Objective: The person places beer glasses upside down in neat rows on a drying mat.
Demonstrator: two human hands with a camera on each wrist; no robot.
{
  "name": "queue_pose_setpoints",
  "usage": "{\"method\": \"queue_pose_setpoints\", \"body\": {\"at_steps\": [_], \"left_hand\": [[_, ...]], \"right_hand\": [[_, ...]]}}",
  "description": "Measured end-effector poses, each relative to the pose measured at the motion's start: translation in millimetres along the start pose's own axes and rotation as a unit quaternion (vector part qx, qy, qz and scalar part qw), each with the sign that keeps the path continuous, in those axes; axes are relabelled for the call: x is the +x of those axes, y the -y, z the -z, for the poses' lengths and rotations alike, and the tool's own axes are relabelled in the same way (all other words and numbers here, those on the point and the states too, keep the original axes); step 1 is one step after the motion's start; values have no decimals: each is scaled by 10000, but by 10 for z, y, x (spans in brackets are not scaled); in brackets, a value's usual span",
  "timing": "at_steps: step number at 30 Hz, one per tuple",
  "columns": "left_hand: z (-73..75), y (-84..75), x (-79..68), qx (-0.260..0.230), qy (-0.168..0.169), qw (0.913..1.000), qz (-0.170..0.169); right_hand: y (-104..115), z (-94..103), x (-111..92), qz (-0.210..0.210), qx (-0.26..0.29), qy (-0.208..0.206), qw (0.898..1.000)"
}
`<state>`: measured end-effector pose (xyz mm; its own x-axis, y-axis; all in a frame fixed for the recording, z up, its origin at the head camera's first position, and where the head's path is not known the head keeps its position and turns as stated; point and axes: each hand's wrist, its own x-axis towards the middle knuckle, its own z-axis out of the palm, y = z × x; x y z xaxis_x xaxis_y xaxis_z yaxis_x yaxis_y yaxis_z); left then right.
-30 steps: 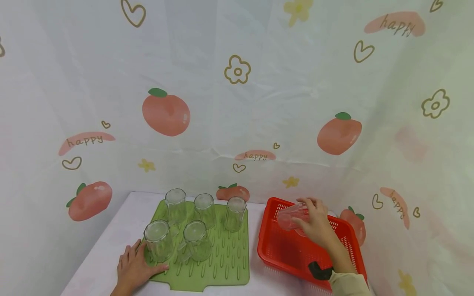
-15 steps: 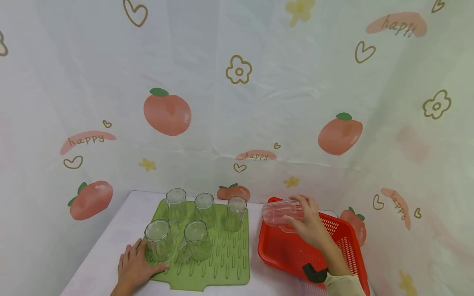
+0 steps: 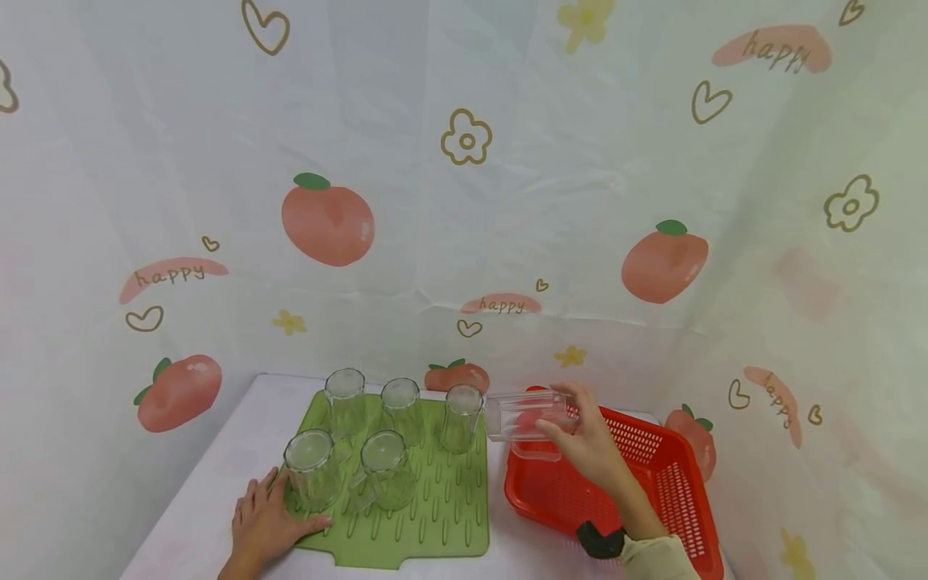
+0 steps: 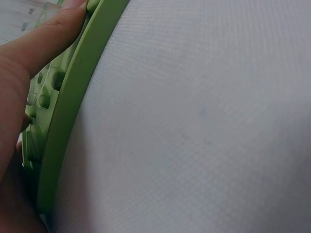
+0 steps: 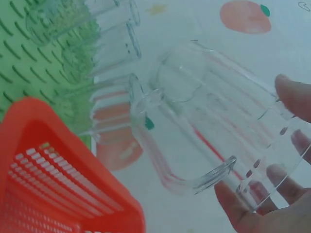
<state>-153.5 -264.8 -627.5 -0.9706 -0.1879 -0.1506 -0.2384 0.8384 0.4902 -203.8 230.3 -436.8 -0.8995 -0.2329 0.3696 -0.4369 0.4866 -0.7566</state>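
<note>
My right hand (image 3: pixel 586 445) grips a clear glass mug (image 3: pixel 510 417) by one end, thumb on the near side and fingers around the far side. The mug lies on its side in the air over the left rim of the red basket (image 3: pixel 510 487), its handle hanging underneath. In the right wrist view, the mug's handle (image 5: pixel 167 179) sticks out free of the fingers. At the left, my left hand (image 3: pixel 264 522) rests on the edge of a green drying mat (image 3: pixel 453 519), fingers spread. The left wrist view shows its thumb (image 4: pixel 51 36) lying over the mat's edge.
Several glass mugs stand on the mat, among them a front-left mug (image 3: pixel 313 471) and a back-right glass (image 3: pixel 460 419) close to the held mug. A patterned white curtain (image 3: pixel 406 322) hangs behind the white table (image 3: pixel 196 491). A black strap (image 3: pixel 600 540) sits at the right wrist.
The right hand has carried the mug leftward out of the basket, bringing it nearly level and close to the mat. The left hand and the mugs on the mat have stayed in place.
</note>
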Motion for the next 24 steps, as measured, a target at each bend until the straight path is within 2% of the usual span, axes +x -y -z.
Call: {"method": "queue_pose_setpoints", "body": {"at_steps": [6, 14, 24], "left_hand": [[-22, 16, -8, -14, -30, 10000, -21], [-19, 15, -1, -54, -106, 9999, -35], [-20, 28, 2, -75, -59, 9999, -54]], "right_hand": [[31, -105, -28, -464, 824, 125, 9954], [84, -235, -28, -872, 1211, -3, 9888], [152, -444, -39, -906, 1681, 78, 9816]]}}
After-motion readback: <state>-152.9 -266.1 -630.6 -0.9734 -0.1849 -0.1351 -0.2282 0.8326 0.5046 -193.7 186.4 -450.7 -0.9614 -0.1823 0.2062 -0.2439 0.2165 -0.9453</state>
